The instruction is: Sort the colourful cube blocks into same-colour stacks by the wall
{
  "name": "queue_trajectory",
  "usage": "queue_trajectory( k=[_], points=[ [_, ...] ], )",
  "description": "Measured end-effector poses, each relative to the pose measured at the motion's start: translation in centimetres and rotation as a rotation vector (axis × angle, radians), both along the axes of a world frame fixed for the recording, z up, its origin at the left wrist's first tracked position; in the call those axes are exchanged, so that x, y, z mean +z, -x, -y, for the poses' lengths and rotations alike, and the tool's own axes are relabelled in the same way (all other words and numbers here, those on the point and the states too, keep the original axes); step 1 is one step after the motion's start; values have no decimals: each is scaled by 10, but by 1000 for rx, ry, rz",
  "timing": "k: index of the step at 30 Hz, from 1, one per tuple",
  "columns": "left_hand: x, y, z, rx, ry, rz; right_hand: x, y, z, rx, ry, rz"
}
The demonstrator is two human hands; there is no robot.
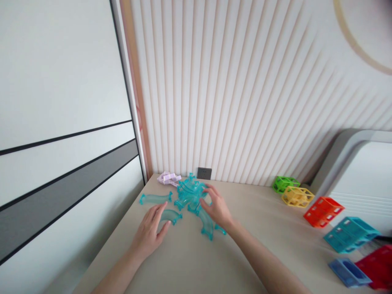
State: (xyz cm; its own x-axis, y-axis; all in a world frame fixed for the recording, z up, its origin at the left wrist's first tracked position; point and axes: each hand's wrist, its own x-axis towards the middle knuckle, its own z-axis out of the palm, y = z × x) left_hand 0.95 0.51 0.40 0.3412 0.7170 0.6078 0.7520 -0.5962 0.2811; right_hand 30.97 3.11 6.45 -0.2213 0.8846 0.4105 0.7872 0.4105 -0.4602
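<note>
Several translucent teal toy track pieces lie on the beige tabletop (196,261), most of them in a loose pile (190,194) toward the wall. My left hand (150,230) is over a curved teal piece (170,215), thumb and fingers apart, and covers one end of it. Beyond that hand lies a longer teal piece (155,199). My right hand (217,206) is at the pile's right side with fingers curved and parted from the thumb; whether its fingertips touch a piece is unclear. Below it a curved teal piece (206,224) points toward me.
Light purple pieces (169,178) sit behind the pile, near a dark wall socket (204,173). Along the right stand green (285,184), yellow (297,197), orange-red (323,211), teal (350,234), blue (349,272) and red (378,267) block frames. A grey-white panel (364,175) rises behind them.
</note>
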Motion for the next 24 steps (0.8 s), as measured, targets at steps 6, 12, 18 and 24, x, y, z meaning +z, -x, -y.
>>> queue_trajectory(
  k=[6, 12, 18, 24],
  points=[
    [-11, 8, 10, -281, 48, -65, -10, 67, 66, 516, 40, 32],
    [-14, 24, 15, -302, 249, -54, -18, 83, 78, 531, 153, -108],
    [-4, 51, 15, -62, 206, 30, -39, 78, 85, 299, 65, 76],
    [-8, 78, -5, 435, 120, 133, -45, 73, 89, 229, 6, 161]
  ],
)
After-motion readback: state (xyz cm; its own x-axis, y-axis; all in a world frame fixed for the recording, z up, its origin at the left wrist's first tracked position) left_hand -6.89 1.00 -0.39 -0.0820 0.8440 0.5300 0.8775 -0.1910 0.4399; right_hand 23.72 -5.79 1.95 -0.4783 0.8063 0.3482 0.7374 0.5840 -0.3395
